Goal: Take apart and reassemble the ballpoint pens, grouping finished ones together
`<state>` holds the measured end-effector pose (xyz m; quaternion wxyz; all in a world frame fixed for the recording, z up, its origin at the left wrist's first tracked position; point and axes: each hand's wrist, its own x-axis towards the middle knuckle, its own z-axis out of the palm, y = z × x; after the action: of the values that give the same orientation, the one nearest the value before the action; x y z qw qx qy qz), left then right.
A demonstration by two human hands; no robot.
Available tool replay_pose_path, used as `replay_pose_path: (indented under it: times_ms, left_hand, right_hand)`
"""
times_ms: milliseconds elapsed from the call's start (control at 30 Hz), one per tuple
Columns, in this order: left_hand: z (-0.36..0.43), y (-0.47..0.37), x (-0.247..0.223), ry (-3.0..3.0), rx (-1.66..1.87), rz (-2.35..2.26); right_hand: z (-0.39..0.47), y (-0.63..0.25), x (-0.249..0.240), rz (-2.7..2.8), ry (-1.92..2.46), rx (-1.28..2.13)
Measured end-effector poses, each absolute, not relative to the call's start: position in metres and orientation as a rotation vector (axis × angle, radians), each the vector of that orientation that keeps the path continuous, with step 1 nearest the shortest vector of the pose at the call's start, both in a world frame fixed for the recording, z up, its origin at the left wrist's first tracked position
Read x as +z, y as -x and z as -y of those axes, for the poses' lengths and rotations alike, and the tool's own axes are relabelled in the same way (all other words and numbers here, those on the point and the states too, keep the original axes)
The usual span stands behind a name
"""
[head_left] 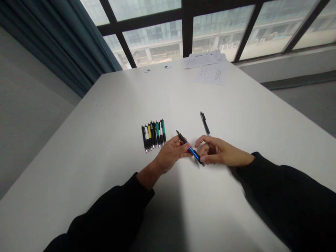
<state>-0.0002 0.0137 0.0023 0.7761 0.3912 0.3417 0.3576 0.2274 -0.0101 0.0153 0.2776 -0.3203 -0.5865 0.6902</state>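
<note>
"What is in the hands?"

"A blue pen [193, 152] with a black grip, held slantwise above a white table [126, 94], its point aimed away from the person and to the left. The left hand [172, 154] grips it near the middle, thumb on top. The right hand [219, 151] is at the clip end, fingers curled and thumb tip against the pen; I cannot tell whether they pinch it firmly."

"How far along does the work look?"

"Judging from how things lie, well along. To the left, just beyond the left hand, a row of pens [154, 134] lies side by side, about eight of them, in black, white, yellow and green, silver tips toward the person. Those look done. The blue pen seems to be the one being worked on, not yet in the row."

"And what is left?"

"Perhaps one more: a dark pen [205, 123] lies alone, just beyond the right hand and well apart from the row."

"Are there any containers?"

"None that I can see. The pens in the row lie directly on the table, close together. Near the window [154, 35], loose printed papers [211, 74] overlap at the table's far edge."
</note>
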Motion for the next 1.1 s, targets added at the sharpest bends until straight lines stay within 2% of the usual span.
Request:
replay_pose_path:
  times_ms: [300,533,700,967,1100]
  left_hand:
    - [-0.019,0.003,0.003,-0.76,0.866,-0.795]
    - [-0.012,0.009,0.004,-0.862,0.583,-0.714]
    - [-0.004,0.008,0.003,-0.934,0.263,-0.569]
    - [0.0,0.006,0.001,-0.971,0.25,-0.505]
    - [0.003,0.007,0.002,-1.003,0.264,-0.486]
  right_hand:
    - [0.007,-0.229,0.011,1.394,0.923,1.802]
    - [-0.003,-0.237,0.005,0.824,0.808,1.806]
    - [-0.002,-0.235,0.005,0.811,0.828,1.876]
    - [-0.002,-0.234,0.005,0.861,0.869,1.975]
    - [0.002,-0.228,0.008,0.847,0.838,2.172]
